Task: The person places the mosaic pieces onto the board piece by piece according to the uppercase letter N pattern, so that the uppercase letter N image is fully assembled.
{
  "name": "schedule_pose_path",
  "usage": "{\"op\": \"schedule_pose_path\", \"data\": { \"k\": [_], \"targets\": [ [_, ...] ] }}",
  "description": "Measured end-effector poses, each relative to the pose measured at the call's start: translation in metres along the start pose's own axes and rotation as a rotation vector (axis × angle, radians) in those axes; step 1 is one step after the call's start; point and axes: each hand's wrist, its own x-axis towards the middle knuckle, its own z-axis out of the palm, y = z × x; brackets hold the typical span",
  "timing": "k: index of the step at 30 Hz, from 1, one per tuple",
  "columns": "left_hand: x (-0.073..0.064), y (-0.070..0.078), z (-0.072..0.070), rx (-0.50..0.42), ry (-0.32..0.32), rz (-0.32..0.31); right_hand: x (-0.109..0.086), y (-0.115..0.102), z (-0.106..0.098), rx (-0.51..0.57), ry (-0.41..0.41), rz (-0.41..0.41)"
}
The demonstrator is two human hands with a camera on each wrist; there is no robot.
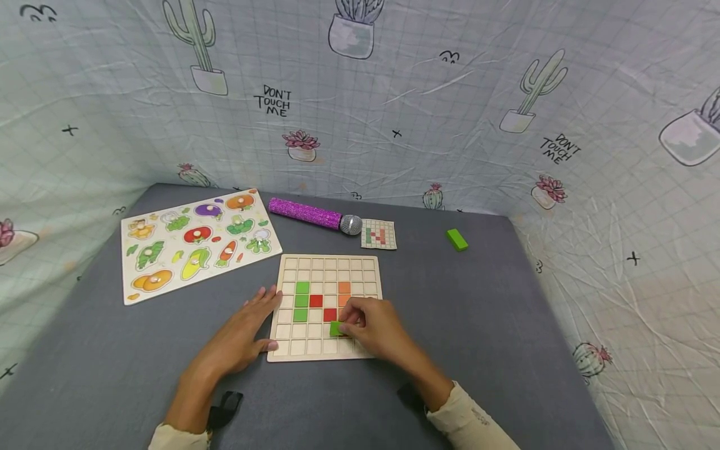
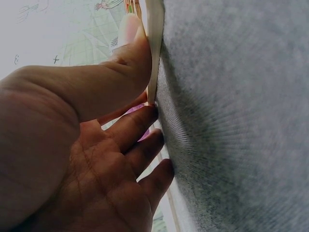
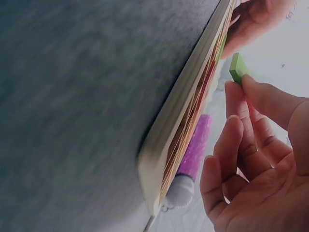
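A square wooden grid board (image 1: 306, 347) lies on the grey table, with green tiles (image 1: 302, 300), red tiles (image 1: 316, 301) and orange tiles (image 1: 344, 287) in some of its cells. My right hand (image 1: 378, 328) pinches a green block (image 3: 236, 68) between thumb and fingertips. In the right wrist view this block is above the board's surface, over its lower middle in the head view. My left hand (image 1: 239, 337) rests at the board's left edge, its thumb (image 2: 130, 46) on the edge and its fingers spread along the side. The right hand covers part of the board's right side.
Behind the board are a small card (image 1: 378, 235) with a coloured grid pattern and a glittery purple microphone (image 1: 309, 213). A vegetable puzzle board (image 1: 169, 256) lies at the back left. Another green block (image 1: 457, 240) is at the back right. A patterned cloth (image 1: 360, 119) hangs behind the table.
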Motion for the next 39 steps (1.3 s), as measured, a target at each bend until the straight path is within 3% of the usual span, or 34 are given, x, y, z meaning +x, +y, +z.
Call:
{"op": "schedule_pose_path", "data": {
  "k": [11,19,33,39],
  "targets": [
    [-0.002,-0.002,-0.001,-0.002,0.0,0.0,0.016,-0.026,0.016,-0.067,-0.014,-0.008],
    [-0.003,-0.002,-0.003,0.0,0.005,0.003,0.03,-0.04,0.033,-0.189,0.004,-0.017],
    [-0.002,0.001,-0.002,0.022,0.008,0.014,0.042,-0.052,0.049,-0.332,0.021,-0.072],
    [0.0,0.001,-0.001,0.024,0.004,0.019,0.041,-0.05,0.049,-0.384,-0.011,-0.076]
  ]
}}
